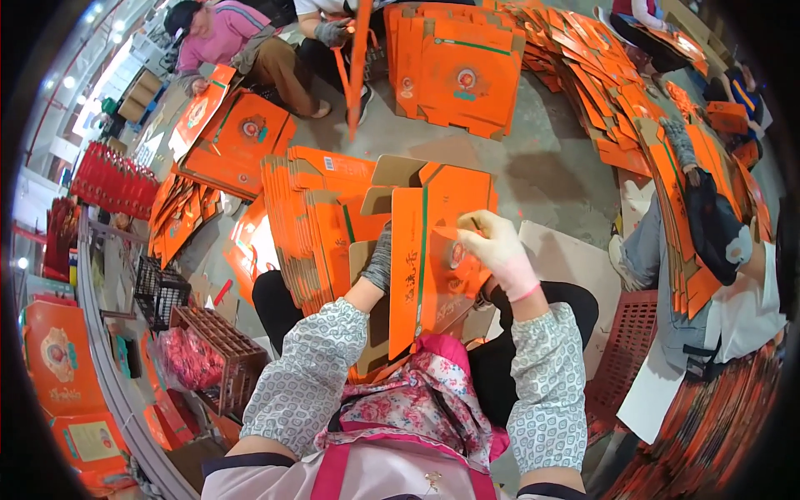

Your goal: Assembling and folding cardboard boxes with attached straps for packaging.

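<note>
Upright between my knees stands an orange cardboard box blank point(408, 275) with a green stripe and brown inner flaps. My left hand point(381, 257), in a grey knit glove, grips its left edge; the fingers go out of sight behind the board. In a white glove with a pink cuff, my right hand point(500, 252) is closed in a pinch in front of the box's printed right part. Something thin and pale seems to run from those fingertips, too faint to name. Just beyond, a stack of folded orange blanks point(304, 225) leans near my left knee.
Another stack of orange blanks point(454, 71) stands ahead, and a long heap point(575, 75) curves to the right. Co-workers sit around; one in a pink top point(225, 37) handles blanks. A brown crate point(237, 354) lies left, a red basket point(625, 342) right.
</note>
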`<move>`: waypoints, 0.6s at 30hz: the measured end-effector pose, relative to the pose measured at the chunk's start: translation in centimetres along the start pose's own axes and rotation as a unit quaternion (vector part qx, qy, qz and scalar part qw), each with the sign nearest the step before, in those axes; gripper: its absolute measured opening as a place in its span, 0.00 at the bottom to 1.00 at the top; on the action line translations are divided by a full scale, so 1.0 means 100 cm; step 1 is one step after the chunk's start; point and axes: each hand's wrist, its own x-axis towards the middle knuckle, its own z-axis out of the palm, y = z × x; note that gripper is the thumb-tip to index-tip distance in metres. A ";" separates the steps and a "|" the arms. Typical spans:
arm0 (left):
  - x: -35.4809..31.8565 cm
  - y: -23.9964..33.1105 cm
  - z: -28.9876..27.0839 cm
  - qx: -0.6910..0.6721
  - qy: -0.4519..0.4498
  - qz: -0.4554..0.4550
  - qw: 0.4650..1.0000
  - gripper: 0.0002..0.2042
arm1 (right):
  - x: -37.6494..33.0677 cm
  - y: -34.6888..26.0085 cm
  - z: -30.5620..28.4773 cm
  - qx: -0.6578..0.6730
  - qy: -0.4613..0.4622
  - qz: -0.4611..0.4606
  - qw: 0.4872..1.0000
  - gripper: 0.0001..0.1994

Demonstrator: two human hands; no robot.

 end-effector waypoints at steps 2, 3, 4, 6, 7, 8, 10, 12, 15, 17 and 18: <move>0.005 -0.001 -0.005 0.101 -0.073 0.048 0.991 0.09 | -0.016 -0.026 -0.007 0.059 -0.038 -0.012 0.997 0.12; 0.008 -0.001 -0.006 0.095 -0.072 0.051 0.992 0.09 | -0.024 -0.032 -0.012 0.044 -0.048 -0.001 0.998 0.12; 0.010 -0.003 -0.004 0.174 -0.094 0.091 0.976 0.08 | -0.034 -0.035 -0.017 0.030 -0.053 0.011 0.998 0.12; 0.003 0.002 -0.005 0.249 -0.104 0.133 0.954 0.07 | -0.053 -0.051 -0.017 0.004 -0.087 0.017 0.996 0.11; 0.000 0.005 -0.001 0.180 -0.079 0.102 0.975 0.06 | -0.064 -0.060 -0.020 -0.019 -0.111 0.029 0.993 0.11; -0.004 0.010 -0.002 0.112 -0.050 0.074 0.990 0.06 | -0.071 -0.054 -0.019 -0.044 -0.105 0.024 0.993 0.10; -0.001 0.015 -0.016 0.177 -0.043 0.102 0.978 0.06 | -0.087 -0.069 -0.026 -0.091 -0.092 -0.013 0.991 0.09; 0.006 0.016 -0.020 0.260 0.013 0.074 0.963 0.06 | -0.105 -0.072 -0.048 -0.031 -0.088 0.051 0.994 0.08; -0.005 0.020 -0.014 0.298 0.043 0.102 0.948 0.07 | -0.128 -0.086 -0.064 0.064 -0.056 0.046 0.995 0.06; -0.005 0.018 -0.015 0.242 0.044 0.092 0.965 0.08 | -0.143 -0.084 -0.075 0.127 -0.016 -0.020 0.992 0.06; -0.005 0.017 -0.016 0.188 0.047 0.081 0.978 0.08 | -0.148 -0.084 -0.080 0.122 0.010 -0.052 0.991 0.07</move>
